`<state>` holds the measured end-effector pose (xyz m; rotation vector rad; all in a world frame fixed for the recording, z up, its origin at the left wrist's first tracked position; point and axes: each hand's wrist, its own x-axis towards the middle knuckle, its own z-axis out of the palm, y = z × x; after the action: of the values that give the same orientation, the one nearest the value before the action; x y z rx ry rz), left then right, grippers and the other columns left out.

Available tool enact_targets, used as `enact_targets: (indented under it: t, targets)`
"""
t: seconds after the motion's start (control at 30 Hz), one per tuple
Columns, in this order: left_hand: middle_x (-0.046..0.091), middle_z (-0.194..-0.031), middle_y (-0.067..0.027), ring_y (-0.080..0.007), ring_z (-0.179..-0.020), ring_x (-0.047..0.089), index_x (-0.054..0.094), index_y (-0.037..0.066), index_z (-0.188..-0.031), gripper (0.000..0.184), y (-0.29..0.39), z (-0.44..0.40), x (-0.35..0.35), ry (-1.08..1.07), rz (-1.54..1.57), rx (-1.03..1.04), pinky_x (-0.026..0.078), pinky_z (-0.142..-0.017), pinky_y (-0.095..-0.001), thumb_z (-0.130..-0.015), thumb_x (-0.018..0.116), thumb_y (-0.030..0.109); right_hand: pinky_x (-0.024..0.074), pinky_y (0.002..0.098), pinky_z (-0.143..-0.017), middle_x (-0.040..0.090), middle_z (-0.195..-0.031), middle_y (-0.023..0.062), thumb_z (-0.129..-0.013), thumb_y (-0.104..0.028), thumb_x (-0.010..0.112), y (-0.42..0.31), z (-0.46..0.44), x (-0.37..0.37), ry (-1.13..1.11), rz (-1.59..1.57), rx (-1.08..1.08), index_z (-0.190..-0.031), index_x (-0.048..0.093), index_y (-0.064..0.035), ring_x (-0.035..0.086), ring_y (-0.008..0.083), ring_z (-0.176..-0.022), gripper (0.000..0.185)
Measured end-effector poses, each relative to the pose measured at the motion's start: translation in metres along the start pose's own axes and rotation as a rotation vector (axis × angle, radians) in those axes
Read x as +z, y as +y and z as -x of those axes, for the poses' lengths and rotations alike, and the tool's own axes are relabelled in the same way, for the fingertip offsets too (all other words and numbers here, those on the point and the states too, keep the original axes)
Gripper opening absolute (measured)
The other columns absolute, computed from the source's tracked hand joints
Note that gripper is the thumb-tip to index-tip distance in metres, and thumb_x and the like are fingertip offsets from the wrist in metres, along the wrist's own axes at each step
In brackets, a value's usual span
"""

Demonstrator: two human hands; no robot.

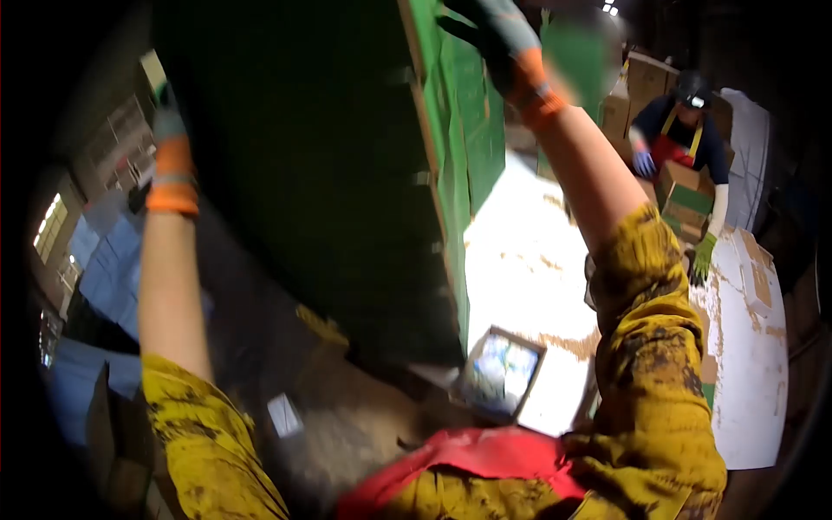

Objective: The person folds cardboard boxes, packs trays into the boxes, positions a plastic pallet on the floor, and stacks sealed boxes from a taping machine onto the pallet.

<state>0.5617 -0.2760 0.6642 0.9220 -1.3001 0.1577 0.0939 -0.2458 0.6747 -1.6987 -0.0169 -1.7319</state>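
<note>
Green stack [312,173] stood ctr, btwn hands; prob. heavy, stiff, best held at both sides. L hand [169,120] was at left edge, R hand [496,33] by right side; couldn't tell if either gripped.

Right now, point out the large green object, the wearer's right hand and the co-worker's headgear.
Large green object [321,173], head view: broad shaded face.
Right hand [502,35], head view: grey glove area.
Co-worker's headgear [693,88], head view: crown.
</note>
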Motion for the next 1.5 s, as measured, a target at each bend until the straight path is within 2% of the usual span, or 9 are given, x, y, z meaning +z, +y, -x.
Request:
enact_targets:
  t: [0.03, 0.2, 0.3, 0.43, 0.57, 0.73, 1.0, 1.43, 1.5]
  targets:
    - [0.056, -0.116, -0.0114, -0.0230, -0.099, 0.054, 0.045, 0.002, -0.126, 0.042, -0.006, 0.006, -0.003, 0.002, -0.030, -0.005, 0.045, -0.083, -0.0304, -0.094, 0.044, 0.028, 0.0456, 0.0301, -0.078, 0.053, -0.112, 0.0088, -0.089, -0.037, 0.050, 0.048, 0.030, -0.030, 0.070, 0.053, -0.030, -0.119, 0.050, -0.0030, 0.053, 0.0170, -0.091, 0.045]
    - [0.053, -0.120, -0.0129, -0.0240, -0.105, 0.051, 0.043, 0.002, -0.128, 0.043, -0.008, 0.041, -0.004, 0.005, -0.067, -0.022, 0.042, -0.088, -0.0312, -0.093, 0.047, 0.026, 0.0417, 0.0259, -0.082, 0.050, -0.117, 0.0009, -0.089, -0.047, 0.048, 0.154, 0.252, -0.046, 0.503, -0.027, 0.826, -0.126, 0.044, -0.0114, 0.050, 0.0142, -0.099, 0.051]
    - [0.051, -0.122, -0.0137, -0.0245, -0.109, 0.050, 0.041, 0.001, -0.129, 0.044, -0.006, 0.071, 0.000, 0.038, -0.093, -0.015, 0.041, -0.092, -0.0316, -0.092, 0.048, 0.024, 0.0395, 0.0336, -0.093, 0.049, -0.124, 0.0053, -0.091, -0.046, 0.043, 0.210, 0.368, -0.035, 0.417, 0.129, 0.825, -0.130, 0.042, -0.0101, 0.049, 0.0184, -0.107, 0.053]
    - [0.049, -0.125, -0.0149, -0.0253, -0.114, 0.048, 0.040, 0.001, -0.130, 0.046, 0.003, 0.173, 0.017, 0.039, -0.182, -0.091, 0.039, -0.096, -0.0323, -0.091, 0.051, 0.022, 0.0378, 0.0374, -0.099, 0.045, -0.130, 0.0103, -0.095, -0.033, 0.039, 0.201, 0.397, 0.006, 0.676, -0.349, 1.039, -0.133, 0.037, -0.0090, 0.045, 0.0243, -0.115, 0.045]
    - [0.042, -0.127, -0.0240, -0.0395, -0.121, 0.037, 0.039, -0.003, -0.129, 0.055, 0.056, 0.284, 0.039, 0.036, -0.092, -0.028, 0.029, -0.103, -0.0470, -0.084, 0.058, 0.022, 0.0373, 0.0385, -0.100, 0.044, -0.132, 0.0115, -0.096, -0.029, 0.037, 0.198, 0.382, 0.012, 0.817, -0.450, 1.046, -0.135, 0.035, -0.0094, 0.044, 0.0254, -0.117, 0.043]
    - [0.033, -0.132, -0.0288, -0.0461, -0.116, 0.037, 0.034, -0.004, -0.131, 0.070, 0.046, 0.263, 0.044, -0.001, -0.035, 0.041, 0.029, -0.097, -0.0548, -0.077, 0.061, 0.033, 0.0370, 0.0387, -0.100, 0.043, -0.132, 0.0115, -0.096, -0.030, 0.037, 0.195, 0.380, 0.037, 0.740, -0.212, 0.959, -0.134, 0.035, -0.0096, 0.044, 0.0257, -0.118, 0.044]
    - [0.024, -0.139, -0.0270, -0.0457, -0.122, 0.029, 0.021, -0.005, -0.138, 0.083, -0.027, 0.213, 0.026, 0.033, -0.074, 0.117, 0.022, -0.101, -0.0522, -0.082, 0.043, 0.052, 0.0367, 0.0391, -0.100, 0.043, -0.132, 0.0115, -0.096, -0.031, 0.036, 0.213, 0.407, 0.097, 0.644, -0.057, 0.852, -0.134, 0.034, -0.0099, 0.043, 0.0260, -0.118, 0.044]
    - [0.014, -0.145, -0.0246, -0.0398, -0.133, 0.016, 0.012, -0.007, -0.139, 0.063, -0.112, 0.179, 0.009, 0.454, -0.021, 0.103, 0.015, -0.108, -0.0445, -0.093, 0.038, 0.026, 0.0350, 0.0406, -0.102, 0.045, -0.132, 0.0088, -0.096, -0.037, 0.033, 0.338, 0.434, 0.143, 0.964, -0.449, 0.871, -0.132, 0.039, -0.0094, 0.044, 0.0279, -0.118, 0.046]
    - [0.017, -0.146, -0.0208, -0.0331, -0.134, 0.020, 0.015, -0.004, -0.140, 0.056, -0.109, 0.170, 0.005, 0.468, -0.085, 0.166, 0.018, -0.108, -0.0397, -0.096, 0.032, 0.026, 0.0338, 0.0332, -0.070, 0.049, -0.123, 0.0048, -0.085, -0.059, 0.028, 0.333, 0.411, 0.160, 0.894, -0.291, 0.970, -0.133, 0.037, -0.0148, 0.046, 0.0201, -0.091, 0.066]
